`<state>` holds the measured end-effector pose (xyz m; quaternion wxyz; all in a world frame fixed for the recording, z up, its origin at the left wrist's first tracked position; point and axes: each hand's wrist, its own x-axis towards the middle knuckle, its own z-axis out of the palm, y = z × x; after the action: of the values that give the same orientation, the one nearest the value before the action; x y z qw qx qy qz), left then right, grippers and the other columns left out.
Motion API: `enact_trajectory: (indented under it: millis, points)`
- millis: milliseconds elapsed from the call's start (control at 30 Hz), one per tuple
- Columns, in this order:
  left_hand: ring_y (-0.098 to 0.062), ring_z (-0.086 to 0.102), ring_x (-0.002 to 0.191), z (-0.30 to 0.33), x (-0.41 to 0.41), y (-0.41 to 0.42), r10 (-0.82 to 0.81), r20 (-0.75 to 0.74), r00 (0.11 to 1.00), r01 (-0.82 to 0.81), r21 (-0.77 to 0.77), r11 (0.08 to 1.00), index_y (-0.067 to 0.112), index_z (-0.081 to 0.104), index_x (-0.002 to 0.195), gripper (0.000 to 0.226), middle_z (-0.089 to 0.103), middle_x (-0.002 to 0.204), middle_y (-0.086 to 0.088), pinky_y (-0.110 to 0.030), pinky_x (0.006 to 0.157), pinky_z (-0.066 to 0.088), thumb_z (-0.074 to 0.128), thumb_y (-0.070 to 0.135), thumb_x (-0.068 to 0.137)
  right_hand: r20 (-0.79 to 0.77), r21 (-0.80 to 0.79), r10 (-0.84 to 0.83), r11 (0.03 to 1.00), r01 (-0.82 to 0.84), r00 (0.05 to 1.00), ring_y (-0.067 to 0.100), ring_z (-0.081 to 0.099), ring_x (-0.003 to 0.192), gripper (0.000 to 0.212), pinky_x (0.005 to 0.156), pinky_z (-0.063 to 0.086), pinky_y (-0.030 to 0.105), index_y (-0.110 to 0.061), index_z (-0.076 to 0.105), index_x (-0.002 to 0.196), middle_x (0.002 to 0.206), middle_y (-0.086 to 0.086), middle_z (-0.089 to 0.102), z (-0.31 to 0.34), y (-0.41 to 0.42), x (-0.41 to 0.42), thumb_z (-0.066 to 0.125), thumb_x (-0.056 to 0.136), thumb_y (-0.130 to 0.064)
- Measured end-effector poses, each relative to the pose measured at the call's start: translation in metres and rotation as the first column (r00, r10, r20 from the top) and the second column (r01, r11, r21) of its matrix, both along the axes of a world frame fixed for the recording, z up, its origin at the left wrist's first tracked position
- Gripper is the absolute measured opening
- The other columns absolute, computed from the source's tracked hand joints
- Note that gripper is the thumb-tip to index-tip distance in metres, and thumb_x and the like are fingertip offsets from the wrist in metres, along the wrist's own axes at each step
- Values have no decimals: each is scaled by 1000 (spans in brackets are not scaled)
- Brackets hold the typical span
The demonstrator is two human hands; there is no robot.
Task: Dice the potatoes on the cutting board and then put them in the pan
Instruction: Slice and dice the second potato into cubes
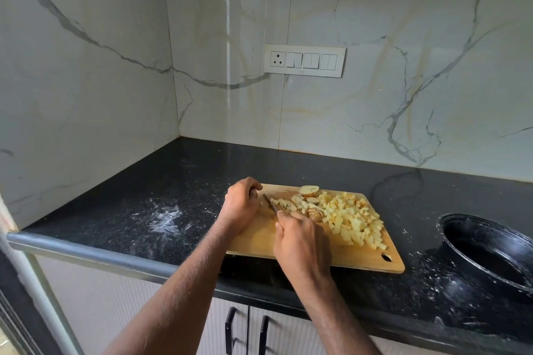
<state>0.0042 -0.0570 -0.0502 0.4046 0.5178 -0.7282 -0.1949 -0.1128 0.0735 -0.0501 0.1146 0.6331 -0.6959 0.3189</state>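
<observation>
A wooden cutting board (357, 256) lies on the black worktop (138, 204), and a big heap of small yellow potato cubes (354, 222) sits on its right half, with a cut potato half (308, 189) at the far edge and another potato piece (314, 214) in the middle. The right hand (302, 245) has its grip curled tight round the knife (269, 204), whose blade points to the far left, while the left hand (240, 204) is curled at the board's left end, and I cannot tell if it holds anything. The black pan (487, 251) sits on the worktop to the right, apart from the board.
</observation>
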Motion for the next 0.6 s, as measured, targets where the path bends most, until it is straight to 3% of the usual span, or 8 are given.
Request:
enact_trajectory:
  millis: [100,233,333,400,600]
  points:
    - [-17,56,96,-1,0,0,-12,-27,1000,12,-7,1000,15,62,113,29,61,109,-2,-33,84,47,42,4,95,-47,28,86,996,-85,995,12,63,67,19,54,56,27,-18,75,110,90,-4,67,-2,-3,9,63,95,-19]
    - [-17,55,94,-1,0,1,-13,-23,1000,13,0,1000,17,59,117,31,60,110,-3,-35,86,47,39,6,96,-61,76,11,997,-7,998,8,53,61,12,49,44,21,-15,74,98,92,-4,62,1,-8,0,62,96,-16]
    - [-20,57,94,-2,0,1,-10,-3,1000,10,29,1000,18,58,118,32,62,109,-6,-42,89,50,38,8,95,-31,103,-83,991,86,996,8,55,70,14,58,51,22,-14,73,106,107,-2,64,4,-14,-18,63,96,-19]
    - [-21,57,95,-3,-2,1,-7,15,1000,6,43,999,20,57,118,31,63,110,-5,-46,92,50,37,9,96,-23,102,-117,988,119,993,11,59,75,15,63,57,28,-15,73,106,105,-3,62,6,-15,-23,65,94,-19]
    - [-19,56,106,-1,-5,2,-14,102,995,9,48,999,21,57,119,31,61,125,-2,-50,105,42,38,8,98,-53,42,-51,998,53,997,11,61,74,23,62,56,27,-19,73,115,102,-6,65,7,-12,-26,61,97,-27]
